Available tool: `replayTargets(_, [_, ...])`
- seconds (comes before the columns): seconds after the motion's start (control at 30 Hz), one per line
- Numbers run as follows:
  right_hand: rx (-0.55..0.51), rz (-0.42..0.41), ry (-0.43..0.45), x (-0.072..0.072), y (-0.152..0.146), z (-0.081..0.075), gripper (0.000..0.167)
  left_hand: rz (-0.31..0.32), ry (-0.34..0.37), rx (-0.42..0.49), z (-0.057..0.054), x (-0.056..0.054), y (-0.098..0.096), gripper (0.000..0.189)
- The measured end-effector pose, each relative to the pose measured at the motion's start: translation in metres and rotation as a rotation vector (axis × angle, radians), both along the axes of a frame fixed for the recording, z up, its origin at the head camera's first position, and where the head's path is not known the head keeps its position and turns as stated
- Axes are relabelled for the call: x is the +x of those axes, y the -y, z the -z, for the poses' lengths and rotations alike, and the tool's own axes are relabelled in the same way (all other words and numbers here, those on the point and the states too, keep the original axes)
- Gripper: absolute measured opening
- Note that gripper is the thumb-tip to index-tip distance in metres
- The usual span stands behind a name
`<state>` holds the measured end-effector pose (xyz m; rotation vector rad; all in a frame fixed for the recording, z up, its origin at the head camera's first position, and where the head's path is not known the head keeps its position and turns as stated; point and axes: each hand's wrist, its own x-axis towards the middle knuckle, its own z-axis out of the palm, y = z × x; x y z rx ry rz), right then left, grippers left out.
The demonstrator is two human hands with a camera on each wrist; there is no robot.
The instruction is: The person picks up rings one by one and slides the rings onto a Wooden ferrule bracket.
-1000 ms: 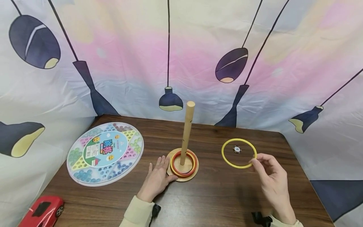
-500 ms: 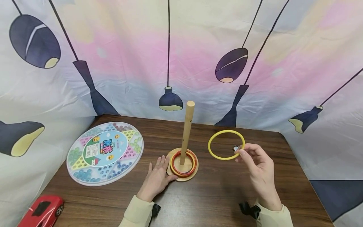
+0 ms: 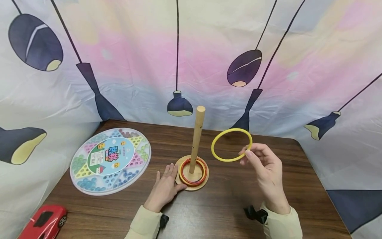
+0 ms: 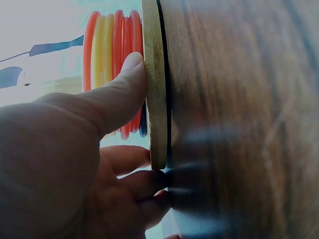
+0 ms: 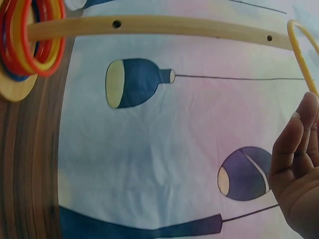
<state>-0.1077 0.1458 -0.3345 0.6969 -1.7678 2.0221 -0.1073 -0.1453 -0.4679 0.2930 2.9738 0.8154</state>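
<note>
In the head view my right hand (image 3: pixel 265 172) pinches a yellow ring (image 3: pixel 215 144) between thumb and fingertips, raised above the table to the right of a wooden post (image 3: pixel 197 139). The right wrist view has the ring (image 5: pixel 300 55) overlapping the post's upper end. Several red and yellow rings (image 3: pixel 204 167) lie stacked around the foot of the post, with a dark blue one lowest in the wrist views. My left hand (image 3: pixel 164 189) rests against the round wooden base (image 3: pixel 197 188), its fingers extended along the left side. Its thumb (image 4: pixel 127 74) presses at the base's edge.
A round Chinese checkers set (image 3: pixel 110 161) with marbles lies on the table (image 3: pixel 221 212) to the left. Nearer, at the left front, sits a red toy car (image 3: pixel 44 220). A cloth backdrop (image 3: pixel 143 59) with printed lamps stands behind the table.
My right hand has carried the yellow ring leftward and upward, closer to the post. A small round chip seen earlier is now hidden by this hand. The left hand has stayed still.
</note>
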Motion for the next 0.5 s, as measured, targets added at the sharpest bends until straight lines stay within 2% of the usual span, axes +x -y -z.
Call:
replayTargets(0.23, [0.016, -0.056, -0.038, -0.006, 0.015, -0.007, 0.010, -0.006, 0.004, 0.012, -0.001, 0.001, 0.000, 0.084])
replayTargets(0.5, [0.035, -0.070, -0.023, -0.012, 0.028, -0.011, 0.009, -0.013, 0.025, 0.011, -0.002, -0.001, -0.001, 0.083])
